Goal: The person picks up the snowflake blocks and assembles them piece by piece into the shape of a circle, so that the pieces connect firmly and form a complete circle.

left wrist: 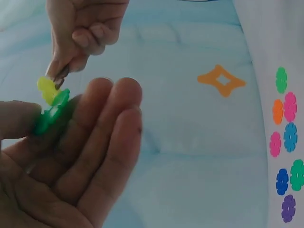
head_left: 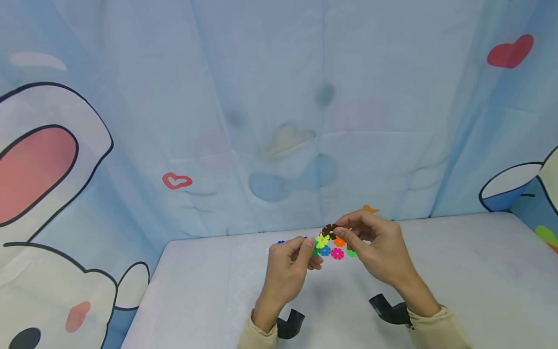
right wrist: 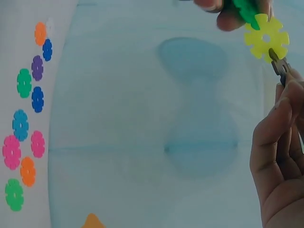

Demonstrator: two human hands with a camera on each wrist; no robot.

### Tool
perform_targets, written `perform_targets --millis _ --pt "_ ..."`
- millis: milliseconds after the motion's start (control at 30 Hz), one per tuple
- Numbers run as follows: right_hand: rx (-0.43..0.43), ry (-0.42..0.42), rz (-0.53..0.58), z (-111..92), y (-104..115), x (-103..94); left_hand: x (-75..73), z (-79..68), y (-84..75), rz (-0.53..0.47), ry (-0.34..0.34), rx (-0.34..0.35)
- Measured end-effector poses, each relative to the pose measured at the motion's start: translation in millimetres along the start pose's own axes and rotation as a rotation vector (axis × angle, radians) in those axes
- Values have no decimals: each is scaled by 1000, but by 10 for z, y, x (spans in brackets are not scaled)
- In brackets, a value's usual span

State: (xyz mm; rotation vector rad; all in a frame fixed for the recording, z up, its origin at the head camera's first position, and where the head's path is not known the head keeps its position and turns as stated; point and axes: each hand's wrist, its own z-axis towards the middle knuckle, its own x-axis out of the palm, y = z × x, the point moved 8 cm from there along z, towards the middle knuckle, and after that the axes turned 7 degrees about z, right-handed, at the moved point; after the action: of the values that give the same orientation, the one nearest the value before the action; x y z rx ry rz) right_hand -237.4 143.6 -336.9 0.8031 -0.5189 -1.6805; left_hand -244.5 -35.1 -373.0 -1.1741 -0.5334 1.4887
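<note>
Held up over the table, my left hand (head_left: 285, 269) pinches a green snowflake disc (left wrist: 52, 113) between thumb and forefinger; its other fingers are extended in the left wrist view. A yellow snowflake disc (right wrist: 259, 40) stands at the green one's edge, slotted against it at an angle. My right hand (head_left: 383, 249) grips a dark brown snowflake disc (head_left: 329, 231) between thumb and fingertips. In the right wrist view, the brown disc appears edge-on, its tip overlapping the lower rim of the yellow one, opposite the green disc.
Several loose snowflake discs lie beyond the hands on the white table (head_left: 209, 291), among them a pink disc (head_left: 337, 253), a purple disc (left wrist: 288, 208) and an orange disc (right wrist: 28, 171). A light blue printed curtain (head_left: 261, 97) hangs behind the table's far edge.
</note>
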Motion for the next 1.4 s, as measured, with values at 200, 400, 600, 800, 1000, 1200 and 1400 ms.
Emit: perform_targets --millis 200,400,600,800,1000,1200,1400 --pt "3 24 27 -22 -20 112 82 -22 112 43 74 -120" --pt "36 28 18 -38 -96 183 159 -28 158 -155 105 -168" --pt "106 15 -132 -21 -416 48 185 -12 261 -224 77 -243" --pt "400 223 -378 -179 -1145 -57 165 -1 387 -317 42 -328" --pt "515 405 -529 -430 -1632 18 194 -6 458 -408 29 -378" --pt "504 413 -544 -499 -1698 82 187 -12 470 -379 22 -385" --pt "560 416 -418 -531 -1728 75 194 -33 451 -393 28 -393"
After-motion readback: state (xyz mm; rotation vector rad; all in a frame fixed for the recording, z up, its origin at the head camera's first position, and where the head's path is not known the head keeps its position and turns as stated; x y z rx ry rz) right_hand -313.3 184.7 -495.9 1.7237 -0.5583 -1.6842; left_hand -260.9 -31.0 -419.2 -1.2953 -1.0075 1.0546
